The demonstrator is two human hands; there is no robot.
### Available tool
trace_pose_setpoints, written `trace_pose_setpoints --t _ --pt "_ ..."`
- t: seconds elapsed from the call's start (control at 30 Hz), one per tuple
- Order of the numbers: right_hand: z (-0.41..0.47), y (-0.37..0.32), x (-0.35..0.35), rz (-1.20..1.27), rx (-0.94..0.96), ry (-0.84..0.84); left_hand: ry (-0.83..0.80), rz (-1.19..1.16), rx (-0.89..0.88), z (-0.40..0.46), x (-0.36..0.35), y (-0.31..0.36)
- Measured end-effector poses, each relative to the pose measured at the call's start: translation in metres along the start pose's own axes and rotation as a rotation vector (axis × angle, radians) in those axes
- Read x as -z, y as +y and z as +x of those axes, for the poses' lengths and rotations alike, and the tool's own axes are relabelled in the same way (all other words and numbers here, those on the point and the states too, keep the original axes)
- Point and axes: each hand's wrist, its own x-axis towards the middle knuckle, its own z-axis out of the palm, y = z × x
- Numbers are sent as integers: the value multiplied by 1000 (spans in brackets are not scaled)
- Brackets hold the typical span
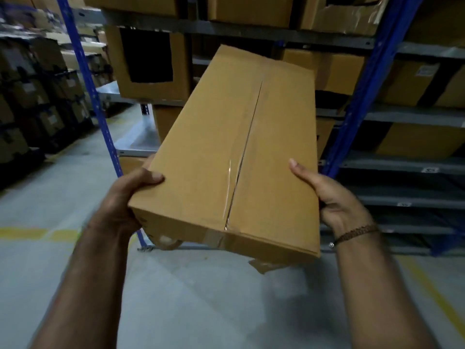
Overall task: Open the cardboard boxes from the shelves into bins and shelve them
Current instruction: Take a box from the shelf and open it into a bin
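Box (226, 152), long and flat with its taped seam up, is held in the air before the shelves (402, 117), its long axis running away from the person and tilting slightly right. Left hand (123, 202) and right hand (334, 200) grip its near corners, thumbs on top. Their fingers are hidden beneath it.

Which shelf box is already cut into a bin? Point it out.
The box on the shelf, up and left of the sealed box held in both hands. Its front has a big dark cut-out window; neighbouring boxes have closed fronts.
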Motion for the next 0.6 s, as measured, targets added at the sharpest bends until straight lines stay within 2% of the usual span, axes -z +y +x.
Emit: trace_pose_setpoints --t 0.07,0.23,0.37,0.5,0.6 --pt "-15 17 10 -13 -10 0 -74 68 43 -18 3 -6" --pt "-44 42 16 -23 69 -75 56 295 152 -39 -11 -20" --pt "-60 50 13 -154 159 -77 215 599 14 -38 -29 -21" --pt "-69 58 4 -239 192 -60 352 586 -94 -42 -28 -16" --pt "-75 66 -21 -115 205 38 374 578 -236 -46 -14 -8"
